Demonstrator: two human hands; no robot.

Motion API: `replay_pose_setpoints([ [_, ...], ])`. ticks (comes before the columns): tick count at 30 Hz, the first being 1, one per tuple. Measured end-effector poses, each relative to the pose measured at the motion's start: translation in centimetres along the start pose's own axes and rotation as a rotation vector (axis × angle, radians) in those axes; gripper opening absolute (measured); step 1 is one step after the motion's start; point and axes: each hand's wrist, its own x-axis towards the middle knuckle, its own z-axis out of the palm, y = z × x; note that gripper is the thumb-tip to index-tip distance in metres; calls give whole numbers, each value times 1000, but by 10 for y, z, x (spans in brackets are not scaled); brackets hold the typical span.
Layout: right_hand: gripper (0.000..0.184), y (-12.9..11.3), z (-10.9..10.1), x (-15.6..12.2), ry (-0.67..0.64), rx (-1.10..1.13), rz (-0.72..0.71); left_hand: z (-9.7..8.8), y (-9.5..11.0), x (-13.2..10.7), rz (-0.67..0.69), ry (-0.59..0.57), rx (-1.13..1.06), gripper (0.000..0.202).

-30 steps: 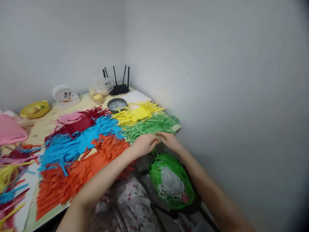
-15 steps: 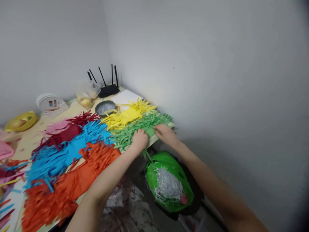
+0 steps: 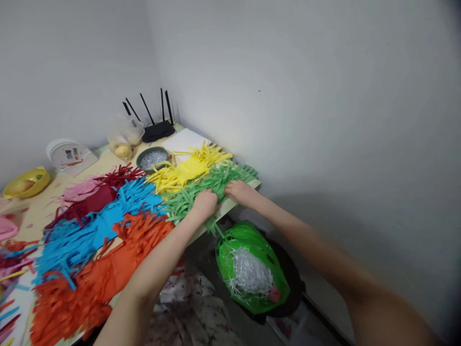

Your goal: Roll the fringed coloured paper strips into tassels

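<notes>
A stack of green fringed paper or cloth (image 3: 218,177) lies at the table's right edge, with some strips drooping over it. My left hand (image 3: 205,203) rests on the near side of this green fringe, fingers curled onto it. Close beside it, my right hand (image 3: 240,192) has its fingers bent and pressed together on the same piece; the fingertips are partly hidden. Just behind lies a yellow fringed piece (image 3: 189,170). Blue (image 3: 108,223), dark red (image 3: 97,198) and orange (image 3: 122,264) fringed pieces spread to the left.
Below the table edge stands a bin with a green bag (image 3: 252,235) holding shredded white strips (image 3: 252,271). A grey bowl (image 3: 140,166), a black router (image 3: 158,130), a bag of yellow fruit (image 3: 123,152) and a yellow basket (image 3: 43,181) sit along the back. A wall rises at right.
My hands have come slightly closer together on the green fringe, the right one shifting left. The view has moved a little, so the table items appear shifted left.
</notes>
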Motion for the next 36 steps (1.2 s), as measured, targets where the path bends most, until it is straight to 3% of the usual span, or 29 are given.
replay_pose_setpoints([
  [11,16,0,-22,18,-79,50,-13,-9,-12,6,-101,-81,-122,32],
  [19,16,14,-19,23,-125,172,-68,-14,-16,8,-119,-105,-196,34],
  [36,1,19,-16,39,-161,287,11,-15,-20,11,-136,-84,-246,34],
])
